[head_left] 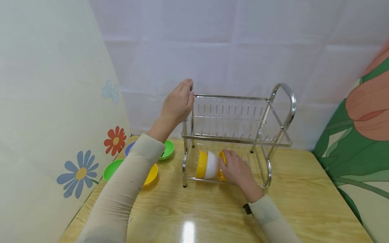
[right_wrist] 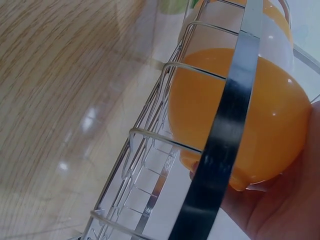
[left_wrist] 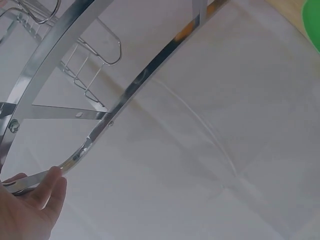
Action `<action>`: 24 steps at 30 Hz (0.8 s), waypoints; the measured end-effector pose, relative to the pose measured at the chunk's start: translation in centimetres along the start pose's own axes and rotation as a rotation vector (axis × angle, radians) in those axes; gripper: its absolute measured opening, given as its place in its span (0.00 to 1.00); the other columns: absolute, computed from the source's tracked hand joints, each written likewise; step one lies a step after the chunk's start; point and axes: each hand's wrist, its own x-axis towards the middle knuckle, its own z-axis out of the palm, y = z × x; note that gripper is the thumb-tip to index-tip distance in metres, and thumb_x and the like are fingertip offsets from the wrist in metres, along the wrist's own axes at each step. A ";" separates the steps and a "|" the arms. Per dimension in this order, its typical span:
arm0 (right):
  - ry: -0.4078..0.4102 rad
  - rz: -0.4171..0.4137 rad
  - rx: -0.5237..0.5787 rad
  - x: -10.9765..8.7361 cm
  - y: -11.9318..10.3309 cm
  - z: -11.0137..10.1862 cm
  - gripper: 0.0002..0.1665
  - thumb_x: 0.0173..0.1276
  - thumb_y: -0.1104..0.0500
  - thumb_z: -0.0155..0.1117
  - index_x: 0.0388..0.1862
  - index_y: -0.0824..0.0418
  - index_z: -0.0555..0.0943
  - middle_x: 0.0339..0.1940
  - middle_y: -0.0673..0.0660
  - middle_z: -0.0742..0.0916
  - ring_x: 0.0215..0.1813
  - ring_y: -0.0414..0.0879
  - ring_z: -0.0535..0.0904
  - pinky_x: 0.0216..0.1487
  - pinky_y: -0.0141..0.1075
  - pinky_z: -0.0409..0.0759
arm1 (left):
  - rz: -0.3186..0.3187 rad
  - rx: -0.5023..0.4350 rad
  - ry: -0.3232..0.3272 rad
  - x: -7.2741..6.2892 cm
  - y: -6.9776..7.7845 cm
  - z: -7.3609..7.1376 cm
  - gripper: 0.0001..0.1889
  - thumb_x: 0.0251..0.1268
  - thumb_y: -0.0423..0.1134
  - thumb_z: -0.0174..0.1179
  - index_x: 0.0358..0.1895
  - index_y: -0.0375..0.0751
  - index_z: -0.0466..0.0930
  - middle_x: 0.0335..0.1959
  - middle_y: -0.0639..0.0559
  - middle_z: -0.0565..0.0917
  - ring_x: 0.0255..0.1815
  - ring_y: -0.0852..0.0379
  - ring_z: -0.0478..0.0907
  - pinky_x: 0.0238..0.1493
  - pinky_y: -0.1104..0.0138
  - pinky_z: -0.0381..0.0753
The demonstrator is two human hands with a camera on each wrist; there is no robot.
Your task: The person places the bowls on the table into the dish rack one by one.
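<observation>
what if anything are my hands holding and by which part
The left hand grips the metal rack atop its left end frame; the right hand holds the orange bowl around its base.

On the desk [head_left: 212, 209], a rack [head_left: 237, 139] stands before a cloth [head_left: 212, 50], loose bowls [head_left: 113, 168] to its left. Its lower tier holds a row of bowls [head_left: 211, 165], right fingers [head_left: 229, 155] on the rightmost bowl [head_left: 221, 175]; left fingers [head_left: 186, 85] are at the rack's top left end.

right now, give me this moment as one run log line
left hand: grips rack | right hand: holds orange bowl at lower shelf | white bowl: beside it
</observation>
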 end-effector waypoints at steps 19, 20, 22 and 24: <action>-0.007 -0.028 0.027 1.0 -0.8 1.1 0.34 0.81 0.42 0.41 0.72 0.65 0.70 0.65 0.68 0.79 0.62 0.64 0.78 0.59 0.60 0.79 | 0.003 0.011 0.010 -0.4 -0.5 -0.2 0.26 0.81 0.43 0.41 0.74 0.34 0.66 0.76 0.44 0.67 0.77 0.49 0.63 0.77 0.60 0.63; -0.013 -0.028 0.025 1.0 -0.9 1.1 0.35 0.81 0.42 0.41 0.72 0.65 0.70 0.66 0.68 0.79 0.63 0.64 0.78 0.59 0.60 0.80 | 0.004 0.012 0.012 -0.4 -0.5 -0.2 0.25 0.81 0.43 0.41 0.74 0.35 0.66 0.76 0.44 0.68 0.77 0.49 0.63 0.77 0.59 0.63; -0.026 -0.024 0.021 1.0 -1.0 1.2 0.35 0.82 0.41 0.40 0.73 0.65 0.69 0.66 0.68 0.78 0.63 0.64 0.78 0.58 0.60 0.80 | 0.005 0.010 0.015 -0.5 -0.5 -0.2 0.25 0.81 0.42 0.42 0.74 0.34 0.66 0.76 0.44 0.68 0.77 0.49 0.63 0.76 0.59 0.63; -0.039 -0.014 0.027 1.0 -1.2 1.2 0.36 0.82 0.40 0.39 0.73 0.64 0.69 0.66 0.67 0.79 0.62 0.63 0.78 0.56 0.60 0.80 | 0.008 0.009 0.019 -0.4 -0.5 -0.1 0.25 0.81 0.42 0.42 0.74 0.34 0.66 0.76 0.44 0.68 0.77 0.49 0.63 0.76 0.59 0.63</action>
